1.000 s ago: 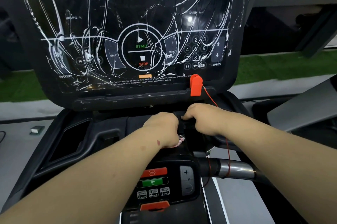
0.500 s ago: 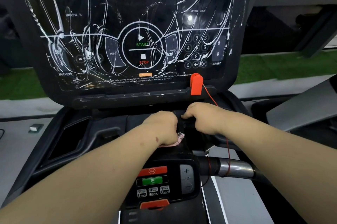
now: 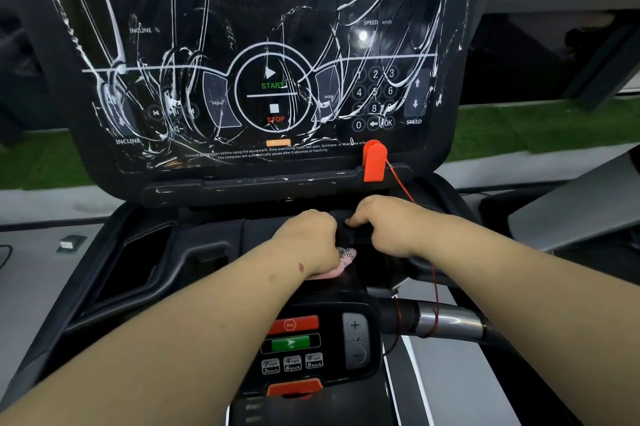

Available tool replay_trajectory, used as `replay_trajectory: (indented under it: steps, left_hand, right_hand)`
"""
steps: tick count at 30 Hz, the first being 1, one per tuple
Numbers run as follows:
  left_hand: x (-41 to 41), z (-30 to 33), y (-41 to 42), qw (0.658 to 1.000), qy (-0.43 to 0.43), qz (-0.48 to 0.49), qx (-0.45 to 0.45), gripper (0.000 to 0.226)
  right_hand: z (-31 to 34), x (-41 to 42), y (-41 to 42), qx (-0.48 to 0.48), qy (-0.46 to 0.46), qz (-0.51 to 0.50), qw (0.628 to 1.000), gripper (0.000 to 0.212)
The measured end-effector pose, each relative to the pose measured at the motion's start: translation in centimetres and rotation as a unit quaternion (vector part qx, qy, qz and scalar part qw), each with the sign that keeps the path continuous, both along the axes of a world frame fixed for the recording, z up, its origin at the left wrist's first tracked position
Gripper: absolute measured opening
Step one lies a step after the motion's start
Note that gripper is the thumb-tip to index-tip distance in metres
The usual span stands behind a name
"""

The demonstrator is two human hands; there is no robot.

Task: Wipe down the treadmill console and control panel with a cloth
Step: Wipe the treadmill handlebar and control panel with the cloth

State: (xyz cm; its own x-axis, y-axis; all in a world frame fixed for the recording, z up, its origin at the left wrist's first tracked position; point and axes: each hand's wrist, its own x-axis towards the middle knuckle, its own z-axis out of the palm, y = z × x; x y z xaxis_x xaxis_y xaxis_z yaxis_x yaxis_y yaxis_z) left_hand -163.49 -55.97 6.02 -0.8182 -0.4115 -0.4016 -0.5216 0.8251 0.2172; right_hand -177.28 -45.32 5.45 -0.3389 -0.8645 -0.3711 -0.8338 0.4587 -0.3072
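The treadmill console [image 3: 256,86] fills the upper view, its black screen streaked with white foam lines. Below it sits the lower control panel [image 3: 298,346] with red, green and speed buttons. My left hand [image 3: 308,242] is curled over a pinkish cloth [image 3: 343,263], which peeks out under the palm on the black ledge between console and panel. My right hand [image 3: 384,224] is curled right beside it, gripping a dark object on the same ledge. What that object is stays hidden between the two hands.
An orange safety key [image 3: 374,160] clips to the console's lower edge, its red cord [image 3: 433,273] running down to the chrome handlebar [image 3: 446,321]. A recessed cup holder [image 3: 138,263] lies left. Green turf and grey floor lie beyond.
Both hands have stayed together on the ledge, shifting only slightly. The view has tilted down a little.
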Motion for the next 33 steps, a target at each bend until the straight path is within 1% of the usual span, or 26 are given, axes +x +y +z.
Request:
replay_trajectory:
  steps: [2,3,4,6,8,10,12,13,14,15,18,23,25,27,28,29,31,33]
  left_hand:
    - [0.0,-0.3,0.1,0.999,0.012,0.032,-0.005,0.041]
    - [0.1,-0.2,0.0,1.0,0.005,0.026,-0.003,0.042]
    - [0.2,0.0,0.1,1.0,-0.014,0.002,0.001,0.039]
    - [0.2,0.8,0.1,0.997,-0.062,-0.049,0.01,0.02]
    - [0.3,1.0,-0.1,0.996,-0.063,-0.053,0.021,0.017]
    - [0.2,0.2,-0.1,0.999,-0.032,-0.039,0.004,0.016]
    - [0.4,-0.7,0.0,1.0,-0.005,0.006,0.003,0.04]
    - [0.4,-1.0,0.0,0.999,0.008,0.037,0.003,0.046]
    - [0.4,-1.1,0.0,0.998,0.022,0.057,0.001,0.047]
    - [0.3,-1.0,-0.1,0.997,0.024,0.071,-0.001,0.044]
    - [0.6,-0.9,-1.4,0.994,0.012,0.105,0.005,0.023]
    - [2.8,-0.5,-4.0,0.989,0.017,0.144,-0.016,0.023]
    - [3.2,-0.7,-4.0,0.989,0.036,0.14,-0.017,0.022]
    - [3.7,-0.6,-4.0,0.989,0.059,0.134,0.006,0.016]
    - [4.0,-0.5,-4.0,0.988,0.066,0.137,0.027,0.017]
    - [4.5,-0.3,-4.3,0.984,0.083,0.146,0.057,0.024]
    - [5.9,-0.5,-5.2,0.967,0.135,0.165,0.141,0.037]
    - [7.4,-0.9,-6.1,0.94,0.188,0.172,0.228,0.047]
  right_hand:
    - [0.0,0.0,0.0,0.004,0.003,0.0,1.0,0.071]
    - [0.0,0.0,0.0,0.004,0.003,-0.001,1.0,0.071]
    - [0.0,0.1,0.0,0.003,0.002,-0.003,1.0,0.071]
    - [-0.1,0.0,0.0,0.0,0.0,-0.007,1.0,0.07]
    - [-0.2,0.1,0.0,-0.003,-0.001,-0.011,1.0,0.069]
    - [-0.1,0.1,0.1,-0.002,0.001,-0.01,1.0,0.069]
    - [0.1,0.3,0.1,0.001,0.002,-0.005,1.0,0.07]
    - [0.2,0.3,0.1,0.002,0.004,-0.006,1.0,0.07]
    - [0.1,0.3,0.1,0.003,0.004,-0.01,1.0,0.07]
    - [0.1,0.3,0.1,0.0,0.002,-0.015,1.0,0.071]
    - [-0.1,0.3,0.3,-0.003,-0.006,-0.027,1.0,0.071]
    - [-0.1,0.4,0.4,-0.005,-0.007,-0.042,0.999,0.071]
    - [0.6,1.0,0.3,0.004,-0.005,-0.039,0.999,0.065]
    - [1.6,2.3,-0.1,0.006,0.03,-0.025,0.999,0.049]
    - [2.1,3.2,-0.4,-0.01,0.054,-0.021,0.998,0.041]
    - [2.3,4.1,-0.8,-0.04,0.062,-0.018,0.997,0.036]
    - [2.3,6.0,-2.0,-0.093,0.034,0.005,0.995,0.035]
    - [1.6,7.6,-3.5,-0.11,-0.023,0.064,0.992,0.04]
